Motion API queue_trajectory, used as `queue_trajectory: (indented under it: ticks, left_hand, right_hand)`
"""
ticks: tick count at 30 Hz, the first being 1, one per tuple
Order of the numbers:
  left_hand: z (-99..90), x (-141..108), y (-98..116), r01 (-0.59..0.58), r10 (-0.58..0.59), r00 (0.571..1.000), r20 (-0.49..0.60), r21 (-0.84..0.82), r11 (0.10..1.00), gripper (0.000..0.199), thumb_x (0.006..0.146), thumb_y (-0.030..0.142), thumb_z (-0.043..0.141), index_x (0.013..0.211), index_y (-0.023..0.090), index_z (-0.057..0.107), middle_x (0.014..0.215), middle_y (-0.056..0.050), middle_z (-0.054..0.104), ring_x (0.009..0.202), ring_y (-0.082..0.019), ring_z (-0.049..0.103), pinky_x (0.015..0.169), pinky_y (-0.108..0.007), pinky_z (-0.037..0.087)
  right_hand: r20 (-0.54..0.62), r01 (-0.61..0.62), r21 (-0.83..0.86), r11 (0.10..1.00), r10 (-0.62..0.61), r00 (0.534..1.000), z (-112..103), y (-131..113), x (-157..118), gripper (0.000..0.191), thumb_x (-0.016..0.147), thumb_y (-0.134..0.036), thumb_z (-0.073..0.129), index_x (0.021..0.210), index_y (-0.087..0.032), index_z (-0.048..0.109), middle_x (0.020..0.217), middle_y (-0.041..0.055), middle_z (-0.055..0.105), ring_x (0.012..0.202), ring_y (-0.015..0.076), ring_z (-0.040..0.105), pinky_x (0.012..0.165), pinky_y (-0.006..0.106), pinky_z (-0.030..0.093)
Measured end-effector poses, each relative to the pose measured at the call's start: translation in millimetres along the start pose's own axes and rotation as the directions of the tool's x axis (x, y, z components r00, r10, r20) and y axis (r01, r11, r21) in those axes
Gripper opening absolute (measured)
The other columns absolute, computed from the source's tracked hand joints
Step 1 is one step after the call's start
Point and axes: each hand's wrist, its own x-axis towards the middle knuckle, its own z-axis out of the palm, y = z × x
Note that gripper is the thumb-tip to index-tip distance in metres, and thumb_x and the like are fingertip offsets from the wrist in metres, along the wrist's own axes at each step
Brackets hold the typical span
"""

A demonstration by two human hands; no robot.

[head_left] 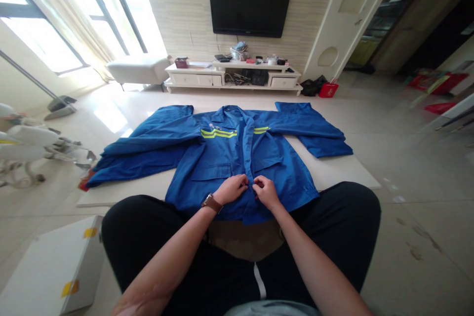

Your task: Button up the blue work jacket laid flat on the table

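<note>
A blue work jacket (215, 153) with yellow-green reflective stripes lies spread front side up, its collar away from me and its sleeves out to both sides. Low on the front placket, my left hand (232, 189) pinches the cloth edge; a brown-strapped watch is on that wrist. Just across from it, my right hand (265, 191) has its fingers closed on the placket too. The two hands are a few centimetres apart. Whatever button or fastener lies between the fingertips is too small to make out. The jacket's lower hem hangs toward my lap.
Under the jacket is a low white table (351, 173), with my knees against its near side. A white box (48, 261) stands on the floor at the left. Farther off are a TV cabinet (196, 79), a white bench (140, 70) and a red bag (328, 90).
</note>
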Motion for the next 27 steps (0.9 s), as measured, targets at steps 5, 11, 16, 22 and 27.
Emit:
queue_trajectory:
  ticks: [5, 11, 16, 22, 27]
  left_hand:
    - [-1.9, -5, 8, -0.027, 0.026, 0.999, 0.019, 0.070, 0.997, 0.014, 0.088, 0.019, 0.057, 0.098, 0.024, 0.064, 0.095, -0.002, 0.065, 0.081, -0.017, 0.062, 0.072, -0.026, 0.043]
    - [3.5, -7, 11, 0.028, -0.024, 0.998, -0.057, 0.066, 0.997, 0.007, 0.085, 0.021, 0.058, 0.090, 0.021, 0.062, 0.091, -0.003, 0.064, 0.077, -0.017, 0.060, 0.069, -0.027, 0.042]
    - [6.5, -5, 2, 0.038, -0.056, 0.995, -0.084, -0.204, 0.978, 0.021, 0.074, 0.011, 0.062, 0.093, 0.020, 0.058, 0.083, 0.001, 0.064, 0.066, -0.012, 0.056, 0.063, -0.023, 0.041]
    - [14.2, -11, 2, 0.032, -0.100, 0.980, -0.170, -0.364, 0.931, 0.028, 0.073, 0.006, 0.057, 0.098, 0.019, 0.056, 0.083, 0.003, 0.062, 0.064, -0.009, 0.053, 0.062, -0.020, 0.041]
    - [19.3, -14, 5, 0.046, -0.123, 0.972, -0.200, -0.353, 0.935, 0.031, 0.074, 0.005, 0.055, 0.101, 0.020, 0.057, 0.085, 0.003, 0.063, 0.065, -0.009, 0.054, 0.063, -0.021, 0.041]
  right_hand:
    - [-0.055, -0.051, 0.174, 0.983, 0.061, 0.997, -7, 4, 4, 0.012, 0.071, -0.032, 0.056, 0.067, -0.023, 0.050, 0.051, -0.0065, 0.044, 0.043, 0.0119, 0.043, 0.042, 0.023, 0.039]
    - [0.071, 0.003, 0.064, 0.998, -0.007, 0.997, -2, -1, -3, 0.018, 0.080, -0.039, 0.063, 0.078, -0.021, 0.060, 0.062, -0.0031, 0.054, 0.051, 0.0140, 0.052, 0.044, 0.024, 0.044]
    - [0.092, 0.030, -0.002, 1.000, -0.029, 0.995, -1, -2, -3, 0.023, 0.087, -0.042, 0.056, 0.078, -0.022, 0.061, 0.066, -0.0014, 0.056, 0.052, 0.0141, 0.054, 0.044, 0.023, 0.046]
    - [0.083, 0.074, -0.117, 0.990, -0.064, 0.994, 0, 0, -3, 0.015, 0.082, -0.030, 0.055, 0.082, -0.021, 0.067, 0.077, 0.0020, 0.063, 0.059, 0.0149, 0.057, 0.047, 0.023, 0.047]
    - [0.026, 0.161, -0.213, 0.964, -0.159, 0.987, 1, -4, -4, 0.013, 0.081, -0.024, 0.055, 0.072, -0.021, 0.063, 0.071, 0.0016, 0.061, 0.063, 0.0160, 0.055, 0.054, 0.025, 0.045]
